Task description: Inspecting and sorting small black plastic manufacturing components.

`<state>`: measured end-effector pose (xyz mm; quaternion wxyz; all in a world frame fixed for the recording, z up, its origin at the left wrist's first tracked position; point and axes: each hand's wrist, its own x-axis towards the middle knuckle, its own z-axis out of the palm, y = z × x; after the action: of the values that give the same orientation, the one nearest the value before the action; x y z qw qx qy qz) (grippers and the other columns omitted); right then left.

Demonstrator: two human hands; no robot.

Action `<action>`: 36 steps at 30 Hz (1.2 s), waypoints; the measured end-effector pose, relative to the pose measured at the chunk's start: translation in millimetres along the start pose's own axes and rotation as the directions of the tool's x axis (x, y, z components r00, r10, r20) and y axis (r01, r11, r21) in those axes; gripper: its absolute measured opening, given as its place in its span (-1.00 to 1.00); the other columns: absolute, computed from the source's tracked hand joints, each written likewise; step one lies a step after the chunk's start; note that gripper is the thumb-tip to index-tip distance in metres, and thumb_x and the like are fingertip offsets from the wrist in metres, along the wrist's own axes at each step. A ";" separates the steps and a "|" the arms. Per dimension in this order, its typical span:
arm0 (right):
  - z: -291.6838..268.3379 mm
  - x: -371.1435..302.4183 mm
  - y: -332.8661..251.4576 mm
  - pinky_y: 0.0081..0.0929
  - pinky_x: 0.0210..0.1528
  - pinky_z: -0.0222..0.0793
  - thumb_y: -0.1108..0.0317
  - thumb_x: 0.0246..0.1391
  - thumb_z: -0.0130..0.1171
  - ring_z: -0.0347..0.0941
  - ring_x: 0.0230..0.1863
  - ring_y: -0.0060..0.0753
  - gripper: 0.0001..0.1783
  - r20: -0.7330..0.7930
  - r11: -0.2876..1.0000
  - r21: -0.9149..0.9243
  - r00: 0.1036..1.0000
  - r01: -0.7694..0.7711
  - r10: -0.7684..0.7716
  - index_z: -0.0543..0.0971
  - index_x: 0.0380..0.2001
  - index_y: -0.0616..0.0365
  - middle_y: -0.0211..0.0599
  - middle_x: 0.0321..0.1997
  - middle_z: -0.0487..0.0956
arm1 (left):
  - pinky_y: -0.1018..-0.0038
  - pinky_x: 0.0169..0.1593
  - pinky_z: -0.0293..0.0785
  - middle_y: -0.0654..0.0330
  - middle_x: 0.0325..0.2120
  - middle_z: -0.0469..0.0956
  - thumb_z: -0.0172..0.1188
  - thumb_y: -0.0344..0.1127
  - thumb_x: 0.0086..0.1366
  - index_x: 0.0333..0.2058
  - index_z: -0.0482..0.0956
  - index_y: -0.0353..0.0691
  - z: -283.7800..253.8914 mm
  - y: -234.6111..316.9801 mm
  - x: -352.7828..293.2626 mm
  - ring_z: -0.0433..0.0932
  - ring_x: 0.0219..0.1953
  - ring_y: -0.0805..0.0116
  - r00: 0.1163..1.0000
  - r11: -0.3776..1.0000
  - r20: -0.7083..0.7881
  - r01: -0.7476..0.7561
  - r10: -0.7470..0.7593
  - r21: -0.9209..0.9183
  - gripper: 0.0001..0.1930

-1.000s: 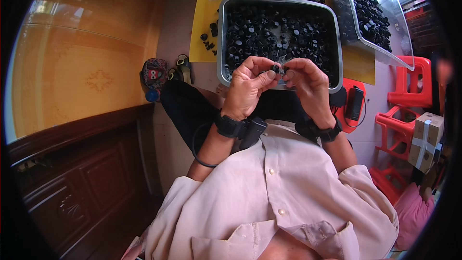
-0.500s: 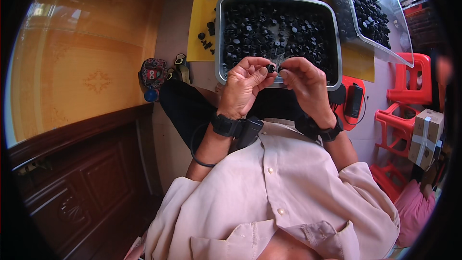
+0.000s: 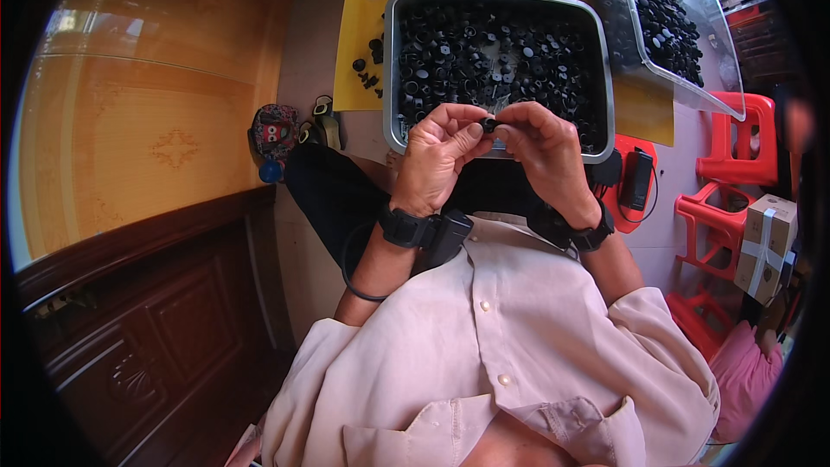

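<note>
Over the near edge of a metal tray point(image 3: 390, 69), my left hand point(image 3: 437, 156) pinches a small round black plastic part point(image 3: 488, 124) between thumb and fingertips. My right hand point(image 3: 551, 154) meets it from the other side, its thumb and fingers closed at the same spot. Whatever sits in the right fingertips is mostly hidden and looks pressed against the left hand's part. Many loose small black parts point(image 3: 471, 45), with a few pale ones among them, cover the tray's bottom. Black bands with cables are strapped round both my wrists.
At the right a clear plastic bin point(image 3: 735, 78) holds more black parts. Several black pieces point(image 3: 370, 79) lie on the yellow sheet point(image 3: 352, 47) left of the tray. Red stools point(image 3: 742, 140) and a taped carton point(image 3: 765, 246) stand at the right, wooden panelling point(image 3: 164, 104) at the left.
My right hand has moved slightly left, closing the small gap between the fingertips. Two black pieces that showed apart are now together. The left hand has barely moved.
</note>
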<state>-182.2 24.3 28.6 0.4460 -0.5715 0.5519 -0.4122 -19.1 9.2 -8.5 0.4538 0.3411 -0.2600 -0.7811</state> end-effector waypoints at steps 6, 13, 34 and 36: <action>-0.7 1.5 6.0 -0.73 -0.47 0.36 0.54 0.01 0.19 0.46 -0.48 -0.71 -0.91 0.012 0.982 0.171 0.997 -0.075 0.074 0.55 -0.35 0.26 -0.40 -0.49 0.57 | 0.57 -0.12 0.56 0.19 -0.29 0.56 0.09 -0.53 0.24 -0.19 0.49 -0.27 1.8 -0.5 0.1 0.56 -0.26 0.51 0.999 0.998 0.000 -0.035 0.035 0.050 -0.83; -6.6 2.9 8.5 -0.76 -0.51 0.34 0.43 0.03 0.23 0.44 -0.53 -0.70 -0.91 0.123 0.824 0.507 0.967 -0.254 0.222 0.57 -0.39 0.21 -0.45 -0.52 0.55 | 0.55 -0.12 0.56 0.17 -0.29 0.57 0.13 -0.53 0.20 -0.20 0.51 -0.28 4.6 1.4 -1.2 0.56 -0.26 0.49 0.997 0.990 -0.009 -0.074 0.076 0.120 -0.83; -16.4 -2.9 11.3 -0.74 -0.42 0.35 0.49 0.00 0.23 0.43 -0.44 -0.68 -0.87 0.262 0.638 0.665 0.921 -0.388 0.288 0.54 -0.33 0.19 -0.43 -0.42 0.55 | 0.57 -0.13 0.54 0.19 -0.31 0.56 0.23 -0.61 0.08 -0.27 0.50 -0.28 20.4 -2.3 -7.0 0.56 -0.26 0.48 0.968 0.900 0.027 -0.242 0.249 0.362 -0.78; -16.4 -3.0 10.4 -0.73 -0.40 0.37 0.49 0.01 0.22 0.44 -0.43 -0.68 -0.86 0.256 0.638 0.659 0.916 -0.399 0.309 0.55 -0.30 0.20 -0.43 -0.40 0.56 | 0.57 -0.13 0.54 0.19 -0.31 0.56 0.23 -0.62 0.09 -0.27 0.50 -0.28 21.1 -2.2 -6.8 0.56 -0.26 0.48 0.964 0.893 0.036 -0.258 0.264 0.369 -0.78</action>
<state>-200.9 26.5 22.9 0.7325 -0.2640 0.4277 -0.4591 -34.0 18.3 5.3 0.4838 0.3884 -0.4427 -0.6473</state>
